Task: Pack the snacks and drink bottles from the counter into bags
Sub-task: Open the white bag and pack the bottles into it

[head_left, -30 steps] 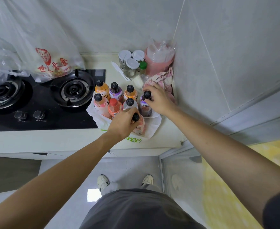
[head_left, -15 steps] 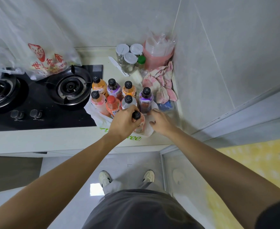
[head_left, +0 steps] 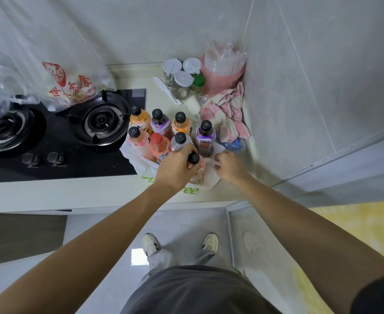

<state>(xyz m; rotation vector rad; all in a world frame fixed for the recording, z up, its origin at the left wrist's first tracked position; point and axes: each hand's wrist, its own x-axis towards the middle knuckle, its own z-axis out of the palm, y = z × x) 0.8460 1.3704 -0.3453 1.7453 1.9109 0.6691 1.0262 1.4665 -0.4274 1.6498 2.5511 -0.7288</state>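
Gripping peach bottle [head_left: 196, 165]: left hand [head_left: 175, 171] | right hand [head_left: 228, 166] pinches white bag [head_left: 211, 177]

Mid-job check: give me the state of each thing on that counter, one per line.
left hand: grips the near bottle, upright
right hand: pinches the white bag edge
other bottles: seven, upright, capped
white bag: open, flattened under bottles
jars: lidded
stove burners: no flame visible

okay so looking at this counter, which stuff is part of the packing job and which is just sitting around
Part of the job: drink bottles, white plastic bag, left hand gripping the peach bottle, right hand pinching the bag.

Just lying about: gas stove, spice jars, pink cloth, white knife.
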